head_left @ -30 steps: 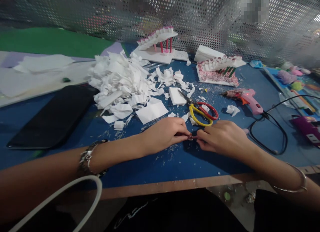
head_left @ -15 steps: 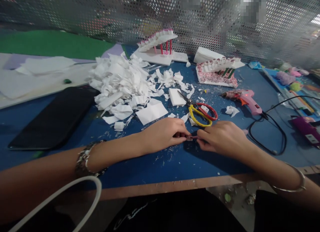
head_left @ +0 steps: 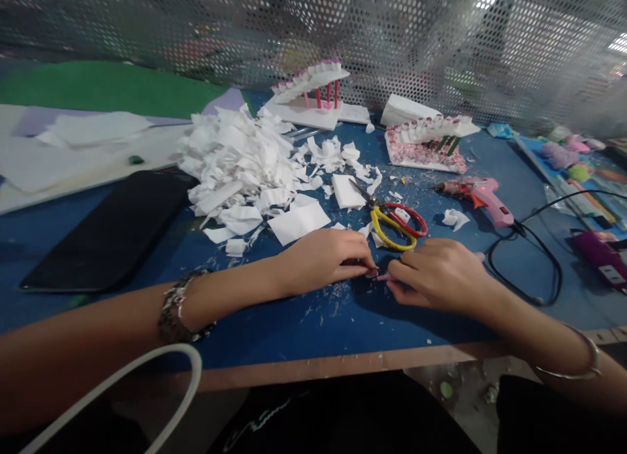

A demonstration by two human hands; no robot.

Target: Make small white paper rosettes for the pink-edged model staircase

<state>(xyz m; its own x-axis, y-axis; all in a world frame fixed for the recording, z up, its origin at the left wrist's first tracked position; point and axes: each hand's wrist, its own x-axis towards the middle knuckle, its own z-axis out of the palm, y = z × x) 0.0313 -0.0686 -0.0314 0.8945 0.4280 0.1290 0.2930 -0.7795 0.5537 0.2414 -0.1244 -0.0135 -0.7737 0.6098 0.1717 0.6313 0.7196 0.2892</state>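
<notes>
left hand point(head_left: 324, 258), pink stick point(head_left: 383, 277), right hand point(head_left: 441, 275)

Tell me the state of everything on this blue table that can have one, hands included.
Left hand, fingertips pinched on small pink piece.
Right hand, fingertips pinched on the same piece.
Yellow-and-red-handled metal scissors, lying flat, blades seemingly closed.
Pink plastic hot glue gun, on its side, red light on.
Flat black tablet, screen dark.
White paper scraps, heaped loose.
</notes>
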